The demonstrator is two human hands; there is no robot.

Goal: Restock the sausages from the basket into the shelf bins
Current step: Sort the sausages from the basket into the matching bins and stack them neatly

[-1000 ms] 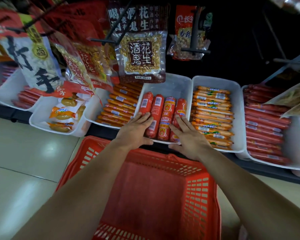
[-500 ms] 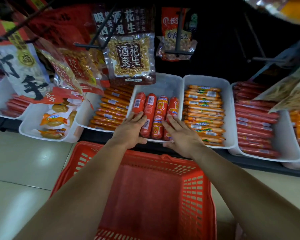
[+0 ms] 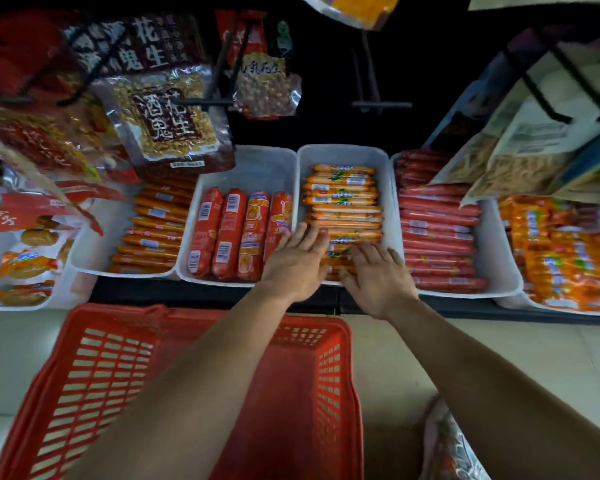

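Several thick red sausages [image 3: 230, 233] lie side by side in a white shelf bin [image 3: 257, 168]. To its right a second white bin [image 3: 340, 154] holds a stack of thin orange sausages [image 3: 342, 195]. My left hand [image 3: 297, 263] lies flat with straight fingers over the near left part of that stack, by the rim between the two bins. My right hand [image 3: 378, 277] rests flat on the near orange sausages beside it. The red basket [image 3: 94, 372] sits on the floor below the shelf; my arms cross above it and no sausages show inside.
More white bins line the shelf: orange sausages [image 3: 155, 226] at left, dark red sausages [image 3: 437, 233] and orange packs [image 3: 565, 258] at right. Snack bags [image 3: 168, 123] hang on black hooks above the bins. Pale tiled floor [image 3: 413, 358] lies beside the basket.
Both hands have left the thick red sausages and shifted right onto the stack of thin orange sausages in the neighbouring bin. The view has turned right as well.
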